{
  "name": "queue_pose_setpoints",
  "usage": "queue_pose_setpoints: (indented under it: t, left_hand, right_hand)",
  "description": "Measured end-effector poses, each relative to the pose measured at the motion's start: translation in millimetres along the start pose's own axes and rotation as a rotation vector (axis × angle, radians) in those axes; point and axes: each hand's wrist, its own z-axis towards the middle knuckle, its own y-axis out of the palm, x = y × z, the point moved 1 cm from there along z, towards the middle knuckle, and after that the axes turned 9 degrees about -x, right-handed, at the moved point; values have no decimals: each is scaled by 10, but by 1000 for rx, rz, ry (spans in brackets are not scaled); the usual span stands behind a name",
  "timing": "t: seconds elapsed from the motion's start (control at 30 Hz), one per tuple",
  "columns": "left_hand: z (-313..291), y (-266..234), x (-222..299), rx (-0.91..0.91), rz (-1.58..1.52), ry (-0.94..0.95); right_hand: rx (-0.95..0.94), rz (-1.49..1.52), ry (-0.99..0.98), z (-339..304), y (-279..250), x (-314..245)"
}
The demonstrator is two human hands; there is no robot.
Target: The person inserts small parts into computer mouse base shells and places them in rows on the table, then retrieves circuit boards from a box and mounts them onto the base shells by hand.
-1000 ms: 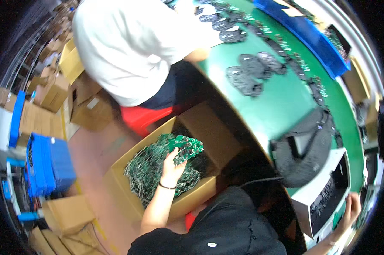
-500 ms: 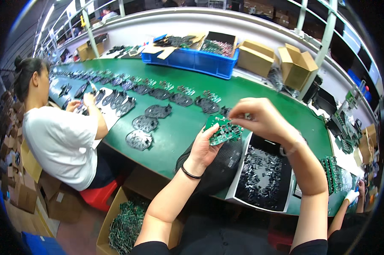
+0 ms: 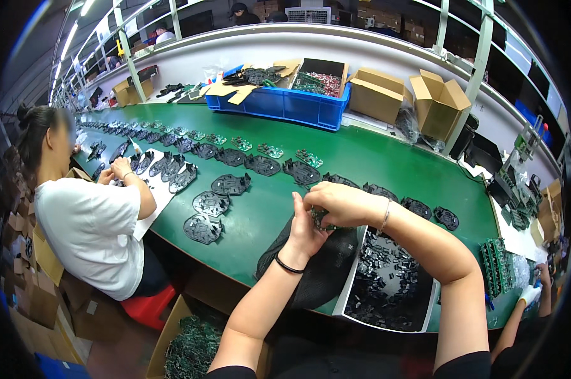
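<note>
- Carton w/ green boards: low, L of white tray, near bench edge; prob. best to leave elbow room over it.
- L hand, just past tray's far L corner: best to act as the steady support, holding by edges, no squeeze on the soldered bits. Pose: forearm comes up L of tray, palm turned in, thumb up; fingers narrow, holding the board.
- Circuit board, btwn both hands, off tray's far L corner, mostly hidden: prob. wants tilting to the light so the work spot shows; small, even pressure, no flexing.
- R hand, above tray's far L end: fine work, so light fingertip touch & wrist loose imo. Pose: elbow bent out to tray's R, forearm angled across above tray, wrist bent, fingers curled down at the board; can't tell if they pinch a small part.
- Small black parts, in tray: handy for R hand; best not to drag forearm thru them.
</note>
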Motion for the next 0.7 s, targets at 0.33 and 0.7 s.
queue_pose_setpoints:
  t: [0.33, 0.7]
  left_hand:
    - [93, -348, -6, -90, -316, 16]
    - [122, -445, 26, -97, -417, 32]
  right_hand:
    - [457, 277, 200, -414, -739, 641]
    - [658, 966, 875, -305, 287, 2511]
